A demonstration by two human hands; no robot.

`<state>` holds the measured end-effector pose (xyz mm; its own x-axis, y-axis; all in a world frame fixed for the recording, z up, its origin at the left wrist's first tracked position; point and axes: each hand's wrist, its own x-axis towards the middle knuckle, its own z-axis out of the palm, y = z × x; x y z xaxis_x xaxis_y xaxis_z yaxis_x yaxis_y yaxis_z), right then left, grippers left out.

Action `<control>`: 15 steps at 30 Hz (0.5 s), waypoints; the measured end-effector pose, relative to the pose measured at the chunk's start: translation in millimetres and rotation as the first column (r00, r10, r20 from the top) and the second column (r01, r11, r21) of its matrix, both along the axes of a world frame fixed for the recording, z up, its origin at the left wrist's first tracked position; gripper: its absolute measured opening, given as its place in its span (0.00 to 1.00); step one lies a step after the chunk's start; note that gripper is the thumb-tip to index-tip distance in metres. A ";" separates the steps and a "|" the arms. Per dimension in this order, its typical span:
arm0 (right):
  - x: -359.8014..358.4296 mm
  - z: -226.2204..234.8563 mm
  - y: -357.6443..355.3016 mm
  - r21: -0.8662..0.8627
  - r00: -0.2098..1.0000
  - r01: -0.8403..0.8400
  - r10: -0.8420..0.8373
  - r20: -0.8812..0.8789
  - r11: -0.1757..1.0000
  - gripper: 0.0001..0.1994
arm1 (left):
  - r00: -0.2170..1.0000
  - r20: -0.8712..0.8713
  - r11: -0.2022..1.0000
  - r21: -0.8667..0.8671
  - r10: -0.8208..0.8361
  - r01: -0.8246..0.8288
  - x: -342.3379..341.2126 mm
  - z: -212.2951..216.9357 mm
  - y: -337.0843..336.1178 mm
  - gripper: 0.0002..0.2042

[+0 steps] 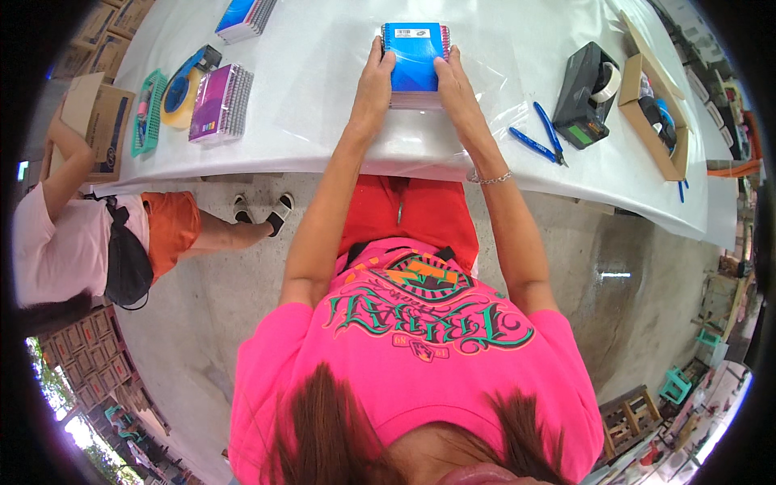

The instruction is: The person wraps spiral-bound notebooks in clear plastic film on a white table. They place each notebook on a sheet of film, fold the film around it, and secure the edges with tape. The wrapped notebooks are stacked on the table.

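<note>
A stack of spiral notebooks (414, 68) with a blue cover on top stands before me on the white-covered table. My left hand (373, 89) presses along its left side, thumb on the edge of the cover. Along the right side lies my right hand (458, 90), its thumb also at the cover's edge. Between them the two hands clasp the stack. Clear plastic film (323, 105) spreads over the table around and under the stack. Whether the film wraps the notebooks I cannot tell.
Purple notebooks (217, 101), a tape roll (175, 97) and a green basket (149, 113) lie left. Blue cutters (537, 141), a black tape dispenser (588, 93) and a cardboard box (659, 105) are right. Another person (89, 234) stands at the left by a carton (105, 129).
</note>
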<state>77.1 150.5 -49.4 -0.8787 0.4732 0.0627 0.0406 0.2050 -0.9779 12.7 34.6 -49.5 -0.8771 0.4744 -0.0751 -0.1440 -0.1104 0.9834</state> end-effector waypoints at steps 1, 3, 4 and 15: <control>-1.4 -5.0 0.3 0.010 1.000 0.012 -0.011 -0.026 1.000 0.35 | 1.000 -0.005 0.999 -0.033 0.024 -0.024 -0.8 -5.2 1.7 0.37; -3.2 -12.5 -2.7 0.025 0.998 0.035 -0.034 -0.052 0.999 0.33 | 0.996 -0.025 0.992 -0.095 0.086 -0.088 -4.0 -13.7 0.7 0.37; -3.9 -18.2 -3.6 0.031 0.997 0.049 -0.046 -0.065 0.998 0.32 | 0.994 -0.024 0.989 -0.106 0.103 -0.105 -5.3 -17.5 -0.1 0.35; 38.8 -18.5 91.1 0.838 0.776 0.030 -0.541 0.324 0.546 0.21 | 0.747 -0.663 0.265 -0.731 -0.055 -0.629 -13.3 -24.9 -53.2 0.20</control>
